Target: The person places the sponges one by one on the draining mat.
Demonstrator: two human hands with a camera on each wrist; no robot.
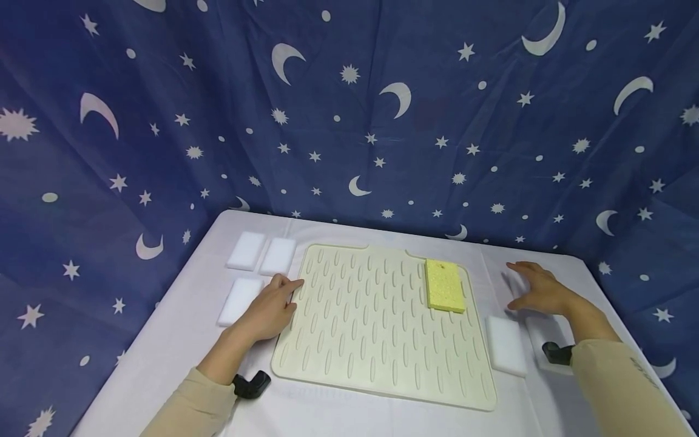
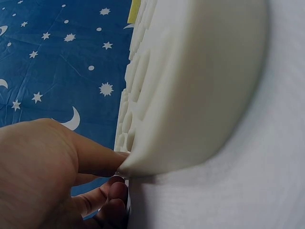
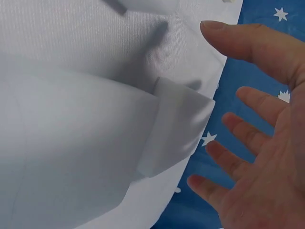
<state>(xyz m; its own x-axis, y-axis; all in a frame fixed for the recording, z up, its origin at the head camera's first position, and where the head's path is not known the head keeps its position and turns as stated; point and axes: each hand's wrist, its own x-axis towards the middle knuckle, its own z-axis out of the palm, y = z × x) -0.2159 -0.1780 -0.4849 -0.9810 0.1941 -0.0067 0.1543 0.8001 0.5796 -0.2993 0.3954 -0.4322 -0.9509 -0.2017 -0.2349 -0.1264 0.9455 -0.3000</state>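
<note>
A cream mat (image 1: 377,328) with raised oval ridges lies flat on the table. A yellow sponge (image 1: 445,286) rests on its upper right part. My left hand (image 1: 271,308) is at the mat's left edge, index finger reaching onto the rim. In the left wrist view, the thumb (image 2: 100,155) touches the mat's edge (image 2: 186,114) while the other fingertips lie bent beside it. Over the table right of the mat is my right hand (image 1: 540,290), fingers spread and holding nothing. Below it lies a white sponge block (image 1: 505,346); another white block (image 1: 546,332) is partly hidden by the wrist.
Three white sponge blocks lie left of the mat: one at the far left (image 1: 246,250), one next to it (image 1: 278,256), and one (image 1: 239,301) partly behind the left hand. The table (image 1: 327,413) has a white cloth. A blue star-and-moon curtain (image 1: 338,152) hangs behind.
</note>
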